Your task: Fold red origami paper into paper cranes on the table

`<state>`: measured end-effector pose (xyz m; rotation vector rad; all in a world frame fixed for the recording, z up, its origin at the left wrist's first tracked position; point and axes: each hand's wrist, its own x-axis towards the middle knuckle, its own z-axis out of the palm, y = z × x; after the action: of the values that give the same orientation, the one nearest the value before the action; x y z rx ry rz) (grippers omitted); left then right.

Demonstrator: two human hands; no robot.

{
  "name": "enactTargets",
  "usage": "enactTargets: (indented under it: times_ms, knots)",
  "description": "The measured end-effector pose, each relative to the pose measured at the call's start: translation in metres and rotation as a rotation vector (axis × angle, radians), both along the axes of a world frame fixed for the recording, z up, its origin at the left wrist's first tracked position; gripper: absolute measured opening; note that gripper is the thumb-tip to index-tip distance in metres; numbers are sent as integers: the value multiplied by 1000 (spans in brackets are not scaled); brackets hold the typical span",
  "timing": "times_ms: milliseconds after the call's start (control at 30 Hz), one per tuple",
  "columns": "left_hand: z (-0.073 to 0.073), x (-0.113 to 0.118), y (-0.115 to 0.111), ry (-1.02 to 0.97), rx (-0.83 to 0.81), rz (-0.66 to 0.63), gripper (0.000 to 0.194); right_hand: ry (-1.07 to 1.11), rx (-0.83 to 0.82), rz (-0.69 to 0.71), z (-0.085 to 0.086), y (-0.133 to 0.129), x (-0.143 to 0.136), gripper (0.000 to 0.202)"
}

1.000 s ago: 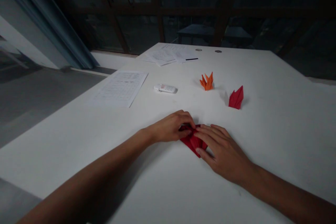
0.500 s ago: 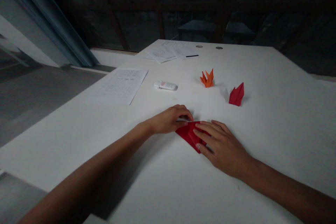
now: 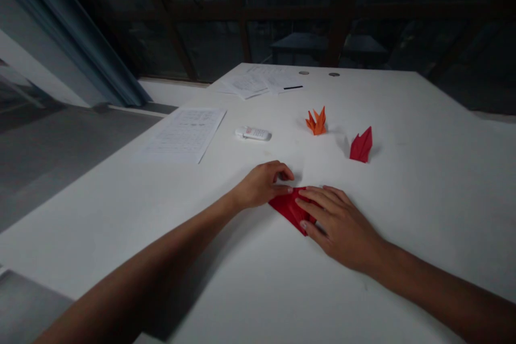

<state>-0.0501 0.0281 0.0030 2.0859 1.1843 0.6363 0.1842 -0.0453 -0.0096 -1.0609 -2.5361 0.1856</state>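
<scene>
A folded sheet of red origami paper (image 3: pixel 287 205) lies flat on the white table between my two hands. My left hand (image 3: pixel 266 185) is at its upper left edge, the thumb resting on the paper. Its index finger is bent and raised, apart from the thumb. Spread over the right part of the paper, the fingers of my right hand (image 3: pixel 336 220) press it down and hide that side. Beyond the hands stand an orange origami crane (image 3: pixel 316 122) and a red folded-paper figure (image 3: pixel 362 145).
A white correction-tape-like dispenser (image 3: pixel 252 133) lies behind my left hand. One printed sheet (image 3: pixel 183 134) is at the left, with several more papers (image 3: pixel 250 81) and a black pen (image 3: pixel 293 87) at the far end. Two small round discs (image 3: pixel 334 74) sit near the far edge.
The left index finger has lifted off the paper's upper edge, while the thumb has slid slightly right along it. The right hand stays in place; the view has shifted a little.
</scene>
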Motion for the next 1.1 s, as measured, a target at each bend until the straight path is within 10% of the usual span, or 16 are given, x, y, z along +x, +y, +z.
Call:
enactTargets:
  times_ms: [633, 1100]
  knots:
    - [11, -2, -10, 40, 88, -240, 18, 131, -106, -140, -1, 2, 0, 53]
    - [5, 3, -14, -14, -28, -125, 33, 386, -165, -200, -1, 10, 2, 42]
